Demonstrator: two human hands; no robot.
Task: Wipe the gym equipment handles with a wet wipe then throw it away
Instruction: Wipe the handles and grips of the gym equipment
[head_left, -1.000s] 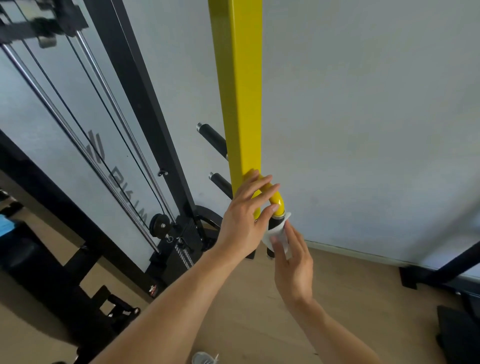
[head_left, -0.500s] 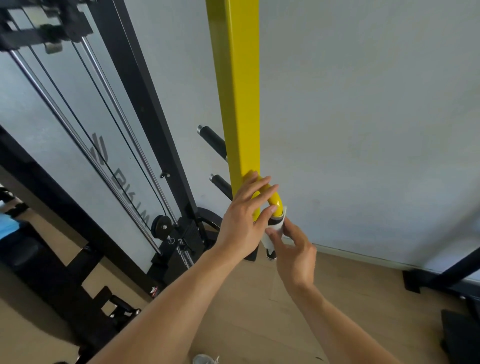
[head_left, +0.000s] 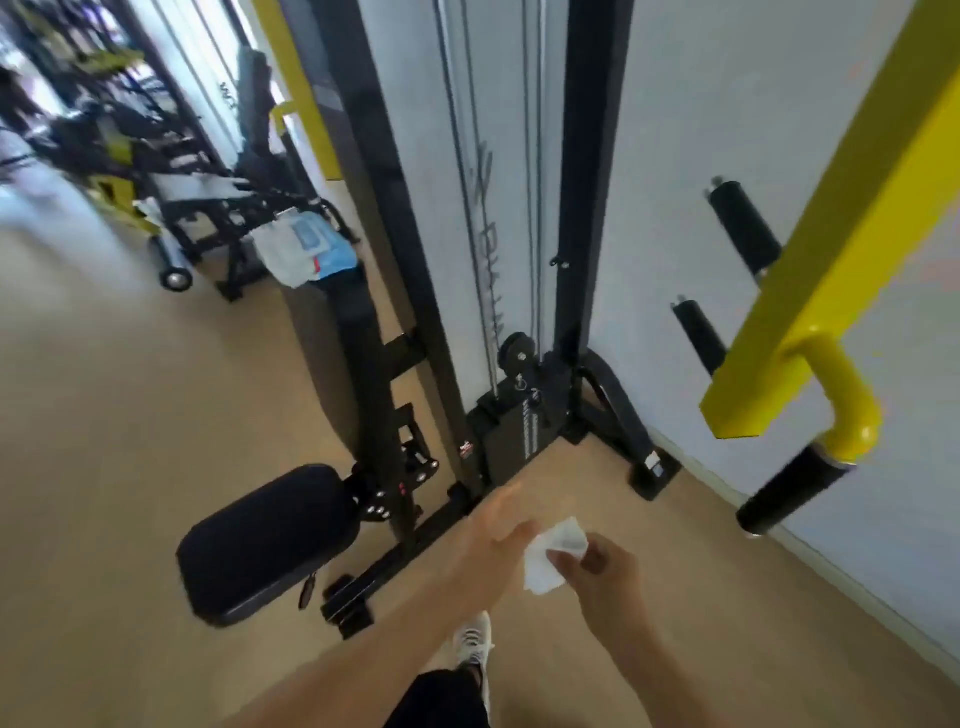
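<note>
A person's right hand (head_left: 597, 569) pinches a crumpled white wet wipe (head_left: 551, 558) low over the floor, well apart from the black handle (head_left: 792, 491). The blurred left hand (head_left: 501, 525) touches it, fingers unclear. Best keep pinching firmly toward a bin.

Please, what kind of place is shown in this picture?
Most likely a gym: a padded bench, a black cable machine, and a yellow frame with a black handle stand by the wall.
</note>
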